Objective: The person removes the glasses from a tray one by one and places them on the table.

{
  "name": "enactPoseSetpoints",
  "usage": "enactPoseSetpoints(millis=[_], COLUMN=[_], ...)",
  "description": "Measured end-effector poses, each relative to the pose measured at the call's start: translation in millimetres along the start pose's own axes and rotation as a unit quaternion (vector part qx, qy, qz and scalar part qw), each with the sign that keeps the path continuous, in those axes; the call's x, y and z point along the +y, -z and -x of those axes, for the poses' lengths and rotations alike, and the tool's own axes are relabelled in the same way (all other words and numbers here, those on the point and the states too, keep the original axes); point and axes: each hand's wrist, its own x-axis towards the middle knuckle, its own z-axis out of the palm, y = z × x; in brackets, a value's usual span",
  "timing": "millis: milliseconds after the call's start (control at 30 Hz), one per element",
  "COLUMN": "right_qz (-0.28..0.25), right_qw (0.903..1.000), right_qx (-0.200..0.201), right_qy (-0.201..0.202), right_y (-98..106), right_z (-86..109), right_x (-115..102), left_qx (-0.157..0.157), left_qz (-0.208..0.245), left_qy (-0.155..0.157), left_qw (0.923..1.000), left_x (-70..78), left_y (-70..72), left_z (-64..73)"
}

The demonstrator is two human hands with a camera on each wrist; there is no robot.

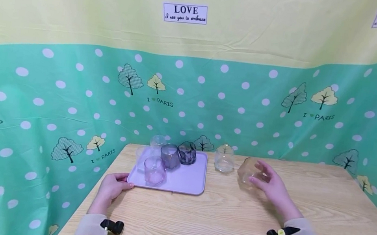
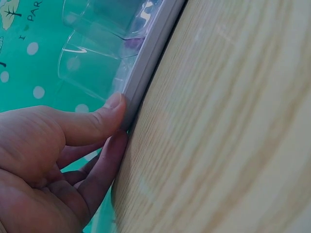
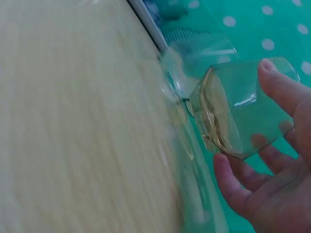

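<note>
At its near left corner, a pale purple tray [image 1: 185, 180] is pinched by my left hand [image 1: 112, 189], thumb on the rim [image 2: 138, 73] and fingers below. On the tray stand a pink glass [image 1: 155, 172], a grey glass [image 1: 170, 157], a dark glass [image 1: 187, 154] and clear glasses toward its left side. My right hand [image 1: 274, 190] holds an amber faceted glass [image 1: 247, 173] right of the tray, thumb on one side and fingers on the other. In the right wrist view the amber glass [image 3: 243, 107] overlaps a clear glass [image 3: 194, 58] behind it.
A clear glass [image 1: 224, 162] stands on the wooden table [image 1: 217, 224] between the tray and the amber glass. Behind the table's far edge hangs a green and yellow patterned cloth [image 1: 211, 81], which also runs down the left side.
</note>
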Motion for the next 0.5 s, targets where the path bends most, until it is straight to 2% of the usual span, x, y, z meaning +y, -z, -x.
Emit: enactPoseSetpoints(millis=[167, 333, 500], right_qz=[-0.012, -0.024, -0.022], right_qw=[0.9993, 0.9984, 0.9985], right_qx=[0.03, 0.044, 0.041], right_qy=[-0.018, -0.026, -0.029], right_y=[6.2, -2.7, -11.7], right_z=[-3.9, -11.2, -23.0], right_x=[2.1, 6.0, 8.1], left_qx=[0.001, 0.002, 0.001], left_qz=[0.005, 0.007, 0.007], left_qy=[0.002, 0.002, 0.001], left_qw=[1.0, 1.0, 1.0], left_x=[-1.3, -1.8, -2.5], left_y=[-0.3, -0.4, -0.6], left_z=[-2.4, -2.6, -1.7])
